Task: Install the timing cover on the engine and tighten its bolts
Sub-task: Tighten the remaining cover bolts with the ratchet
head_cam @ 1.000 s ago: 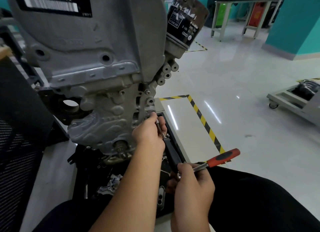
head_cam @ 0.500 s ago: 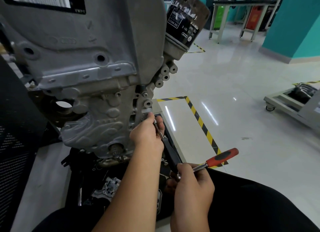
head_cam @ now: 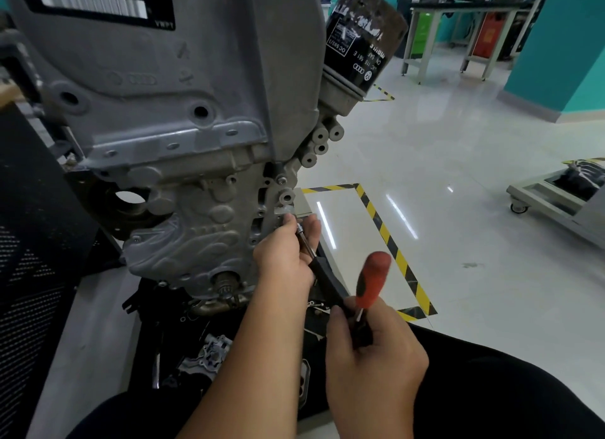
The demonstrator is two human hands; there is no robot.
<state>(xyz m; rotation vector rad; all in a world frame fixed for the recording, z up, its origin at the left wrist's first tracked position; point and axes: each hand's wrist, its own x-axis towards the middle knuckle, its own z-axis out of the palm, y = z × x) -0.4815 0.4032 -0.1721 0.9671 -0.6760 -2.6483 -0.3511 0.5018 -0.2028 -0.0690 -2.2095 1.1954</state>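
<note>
Swung upward, the ratchet's orange handle (head_cam: 371, 279) now stands near vertical above the gripping right hand (head_cam: 373, 350). Left hand (head_cam: 284, 253) pinches the extension bar (head_cam: 302, 239) against the timing cover (head_cam: 183, 229) on the engine's front.

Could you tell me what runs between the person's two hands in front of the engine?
In the head view, a ratchet extension bar bridges them: the left hand steadies its front end near the timing cover, and the right hand grips the red-handled ratchet.
</note>
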